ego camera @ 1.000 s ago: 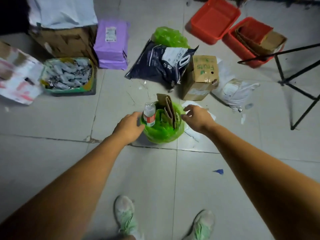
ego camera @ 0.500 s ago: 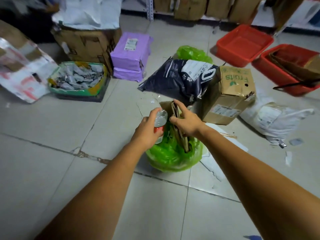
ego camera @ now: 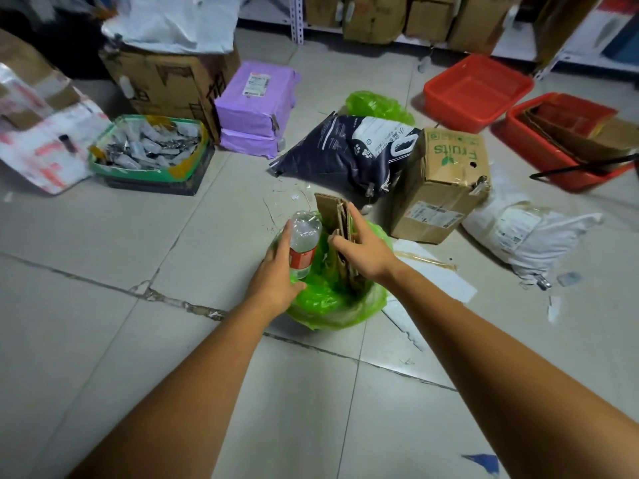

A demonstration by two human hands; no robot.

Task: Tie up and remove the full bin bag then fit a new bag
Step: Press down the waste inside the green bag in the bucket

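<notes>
A small bin lined with a bright green bag [ego camera: 340, 307] stands on the tiled floor in front of me. A clear plastic bottle with a red label [ego camera: 304, 242] and folded brown cardboard [ego camera: 333, 216] stick up out of it. My left hand [ego camera: 278, 271] is wrapped around the bottle at the bin's left side. My right hand [ego camera: 361, 250] grips the cardboard pieces from the right. A second crumpled green bag [ego camera: 378, 107] lies farther back on the floor.
Behind the bin are a dark printed sack [ego camera: 349, 153] and a "Fruits" cardboard box [ego camera: 444, 181]. A purple parcel [ego camera: 256, 108] and a green-rimmed crate [ego camera: 148, 153] sit left. Two red tubs [ego camera: 479, 91] and a white sack [ego camera: 529, 233] sit right.
The view has dropped closer to the bin. My hands went from the bag's rim to the contents: the left now holds the bottle, the right grips the cardboard.
</notes>
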